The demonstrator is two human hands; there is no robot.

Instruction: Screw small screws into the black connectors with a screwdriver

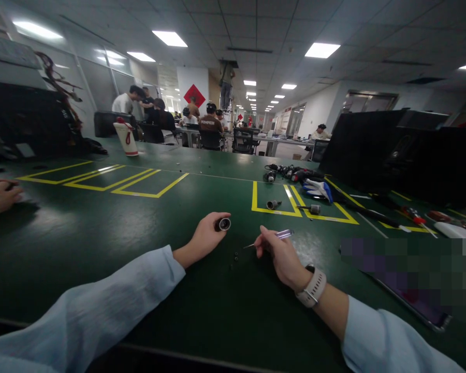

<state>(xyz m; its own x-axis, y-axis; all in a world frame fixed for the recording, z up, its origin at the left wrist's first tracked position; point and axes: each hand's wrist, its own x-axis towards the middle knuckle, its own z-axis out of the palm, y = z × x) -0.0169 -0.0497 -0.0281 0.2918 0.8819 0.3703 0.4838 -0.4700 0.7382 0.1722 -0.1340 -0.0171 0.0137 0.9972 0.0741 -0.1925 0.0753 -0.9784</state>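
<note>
My left hand [206,237] is closed around a dark cylindrical part [222,224], whose round metal-rimmed open end faces me. My right hand [277,254] pinches a small screwdriver with a clear purple handle [285,234]; its thin shaft points left, toward the space between my hands. Below that tip, a few tiny dark pieces [236,256] lie on the green table [202,321]. The screwdriver tip and the cylindrical part are apart.
Two metal-and-black parts, one at the left [273,205] and one at the right [314,209], lie by yellow tape outlines. Behind are cables [291,172] and a blue-white glove [317,190]. A phone [411,300] lies right. Another person's hand [2,199] is far left; a cup [126,137] stands back left.
</note>
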